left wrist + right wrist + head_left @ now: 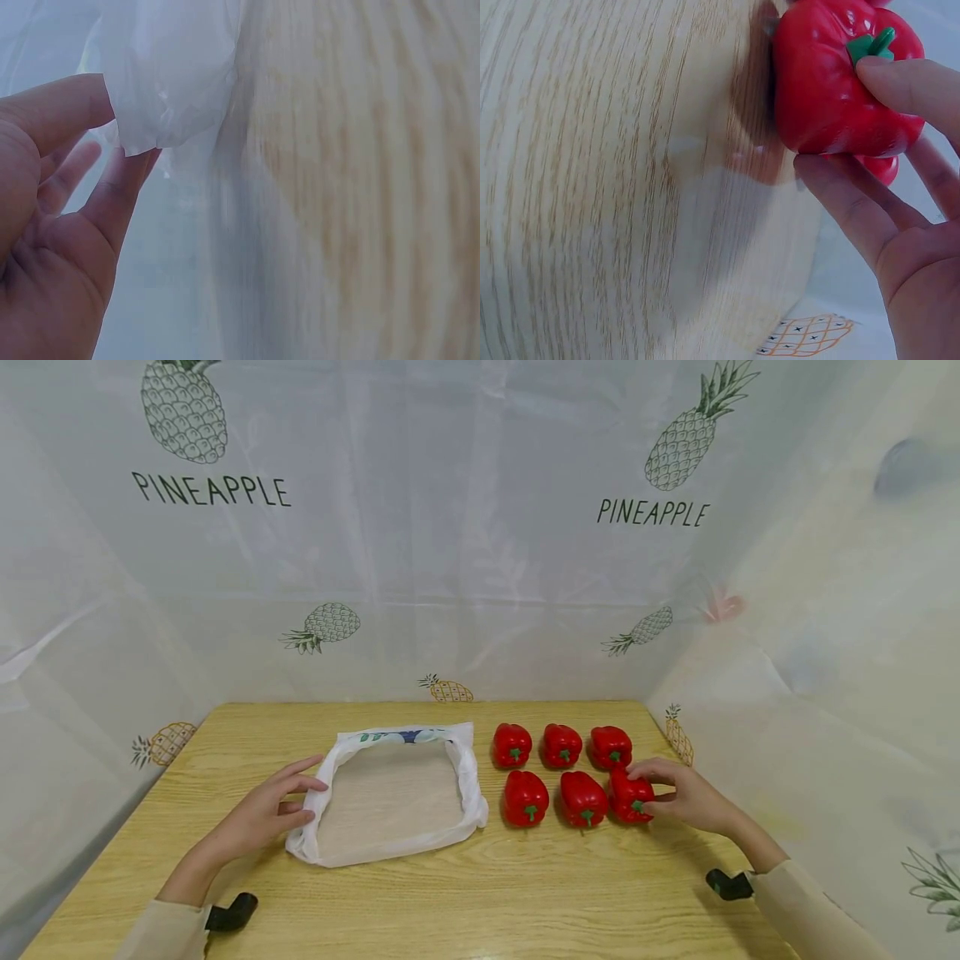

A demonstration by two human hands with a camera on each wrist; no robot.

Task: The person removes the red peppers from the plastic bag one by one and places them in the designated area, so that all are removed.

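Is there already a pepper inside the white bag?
No, the bag lies open and holds nothing, while all six peppers sit on the table beside it.

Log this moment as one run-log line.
left hand: holds bag edge | right hand: grips front-right pepper | table
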